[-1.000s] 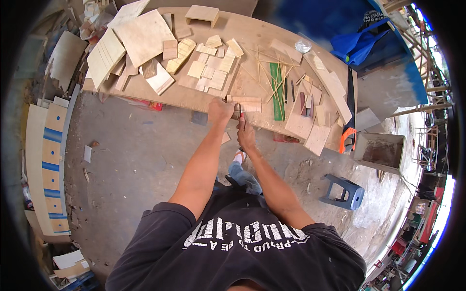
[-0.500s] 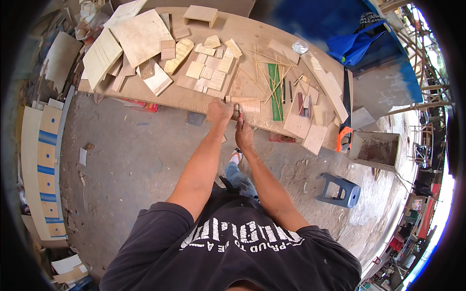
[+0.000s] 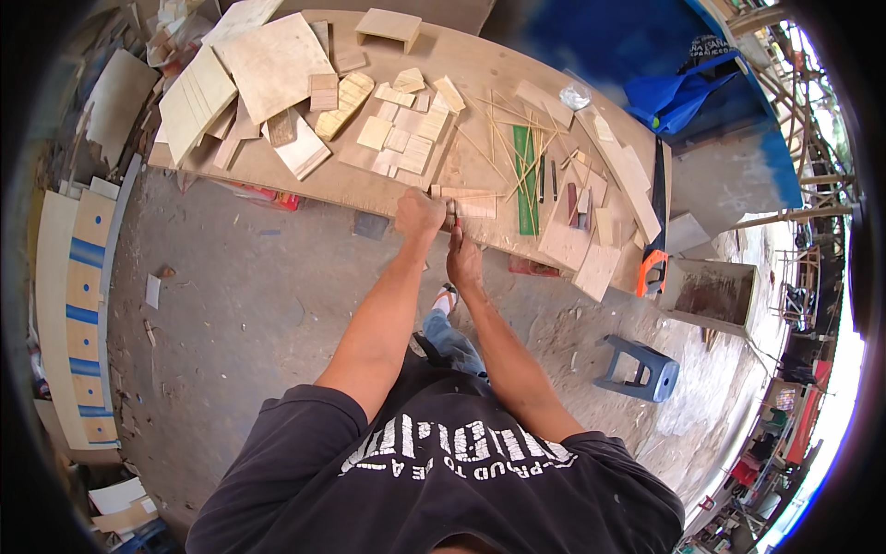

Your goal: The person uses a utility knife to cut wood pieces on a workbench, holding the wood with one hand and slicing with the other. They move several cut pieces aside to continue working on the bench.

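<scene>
My left hand [image 3: 419,211] is closed at the front edge of the plywood worktop [image 3: 351,185], gripping a small piece whose outline is mostly hidden by my fingers. Just below and right of it, my right hand [image 3: 463,251] is closed around a slim tool with a red handle [image 3: 457,223], its tip at the small piece. A striped pale wood block [image 3: 471,202] lies directly beside both hands. Small wood offcuts [image 3: 398,139] sit on a board beyond my left hand. To the right lie thin sticks [image 3: 498,138], a green strip [image 3: 527,191] and two dark pens [image 3: 554,180].
Larger plywood pieces [image 3: 268,69] are heaped at the left. An orange-handled saw [image 3: 652,270] lies at the right end, near a wooden box [image 3: 712,296]. A blue plastic stool [image 3: 637,367] stands on the floor. A blue tarp [image 3: 672,92] hangs behind.
The view has shifted slightly, so the bench and floor appear a little further left. Both hands stay at the bench edge, with only slight movement of the tool between them.
</scene>
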The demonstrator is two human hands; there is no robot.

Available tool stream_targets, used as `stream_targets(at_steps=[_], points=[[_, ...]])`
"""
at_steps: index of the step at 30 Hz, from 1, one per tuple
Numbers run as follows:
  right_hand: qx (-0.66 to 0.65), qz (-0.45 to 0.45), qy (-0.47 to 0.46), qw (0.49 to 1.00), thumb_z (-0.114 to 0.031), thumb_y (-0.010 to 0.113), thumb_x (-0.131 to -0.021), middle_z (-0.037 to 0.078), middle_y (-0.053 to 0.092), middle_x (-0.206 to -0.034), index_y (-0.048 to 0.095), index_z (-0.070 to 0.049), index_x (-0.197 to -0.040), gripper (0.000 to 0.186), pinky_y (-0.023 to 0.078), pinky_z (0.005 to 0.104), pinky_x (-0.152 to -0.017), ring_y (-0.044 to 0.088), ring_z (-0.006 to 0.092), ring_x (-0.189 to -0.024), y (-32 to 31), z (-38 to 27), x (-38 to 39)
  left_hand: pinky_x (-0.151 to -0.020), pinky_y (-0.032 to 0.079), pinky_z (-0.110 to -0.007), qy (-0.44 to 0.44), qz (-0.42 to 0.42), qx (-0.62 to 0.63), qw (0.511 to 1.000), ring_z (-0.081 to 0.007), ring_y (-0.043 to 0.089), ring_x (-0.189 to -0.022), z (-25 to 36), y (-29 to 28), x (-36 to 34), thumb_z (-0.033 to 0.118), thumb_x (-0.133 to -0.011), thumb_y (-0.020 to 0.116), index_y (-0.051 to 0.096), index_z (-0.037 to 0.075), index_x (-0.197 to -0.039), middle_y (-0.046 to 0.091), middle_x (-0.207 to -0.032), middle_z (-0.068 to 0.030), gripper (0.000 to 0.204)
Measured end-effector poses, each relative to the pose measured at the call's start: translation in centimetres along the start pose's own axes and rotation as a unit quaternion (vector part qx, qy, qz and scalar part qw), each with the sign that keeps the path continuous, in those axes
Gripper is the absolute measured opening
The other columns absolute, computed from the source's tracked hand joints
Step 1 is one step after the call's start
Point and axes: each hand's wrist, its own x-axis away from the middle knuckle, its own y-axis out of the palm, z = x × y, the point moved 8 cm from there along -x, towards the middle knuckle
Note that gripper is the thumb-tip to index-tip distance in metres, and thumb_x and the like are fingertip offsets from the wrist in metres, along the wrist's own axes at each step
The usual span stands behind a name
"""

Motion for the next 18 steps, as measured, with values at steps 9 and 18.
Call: stream_targets(at_steps=[9,18], points=[[0.054,0.019,0.008,0.998,-0.037,0.034,-0.107,0.037,0.065,-0.093,0.063,0.004,-0.111,0.05,0.05,0.0613,-0.077,0.063,0.0546,-0.09,-0.3,-1.3,0.2,-0.083,0.057,-0.05,-0.004,-0.013,0.014,1.0,-0.0385,0.07,-0.1,0.2,-0.2,0.2,0.037,-0.072,0.086,0.074,0.004,-0.099,0.073,-0.105,-0.0209,0.044],[0.115,-0.023,0.068,0.991,-0.04,0.037,-0.106,0.038,0.065,-0.086,0.063,0.007,-0.091,0.056,0.049,0.0624,-0.076,0.063,0.0556,-0.086,0.4,-0.7,-0.1,-0.081,0.057,-0.049,-0.006,-0.005,0.013,1.0,-0.0375,0.071,-0.097,0.3,-0.2,0.4,0.039,-0.07,0.087,0.074,0.005,-0.098,0.073,-0.103,-0.0194,0.046]])
